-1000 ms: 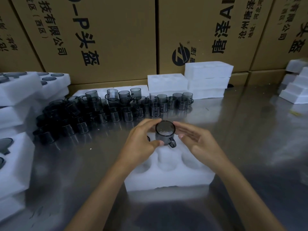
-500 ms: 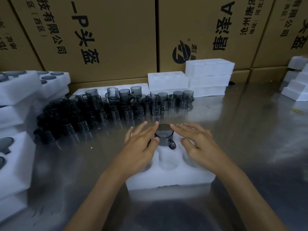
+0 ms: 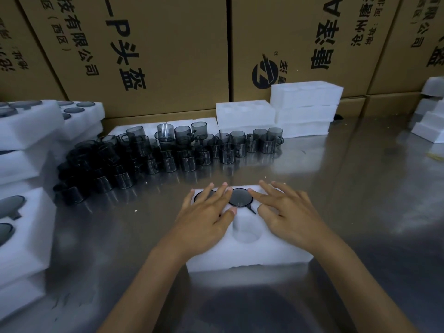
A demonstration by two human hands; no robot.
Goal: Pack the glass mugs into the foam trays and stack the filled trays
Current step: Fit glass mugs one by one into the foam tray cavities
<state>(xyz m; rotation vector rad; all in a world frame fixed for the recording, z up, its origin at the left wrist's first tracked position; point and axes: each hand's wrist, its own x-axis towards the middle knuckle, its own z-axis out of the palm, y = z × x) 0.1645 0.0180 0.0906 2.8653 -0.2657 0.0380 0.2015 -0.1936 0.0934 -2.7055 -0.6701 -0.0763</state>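
A white foam tray (image 3: 249, 255) lies on the steel table in front of me. A dark glass mug (image 3: 241, 200) sits sunk in its far middle pocket, rim level with the foam, handle pointing toward me. Another mug rim (image 3: 200, 197) shows in the far left pocket, mostly under my fingers. My left hand (image 3: 206, 212) lies flat on the tray's left side, fingers spread, holding nothing. My right hand (image 3: 286, 210) lies flat on the right side, fingertips touching the middle mug's rim. The near middle pocket (image 3: 246, 230) is bare.
Several loose smoky glass mugs (image 3: 168, 152) crowd the table beyond the tray. Filled foam trays (image 3: 26, 131) are stacked at the left, bare foam trays (image 3: 305, 109) at the back and more foam pieces (image 3: 430, 126) at the right. Cardboard boxes (image 3: 168, 56) wall off the back.
The mug held above the tray between both hands went down into the far middle pocket. Both hands let go and flattened onto the tray.
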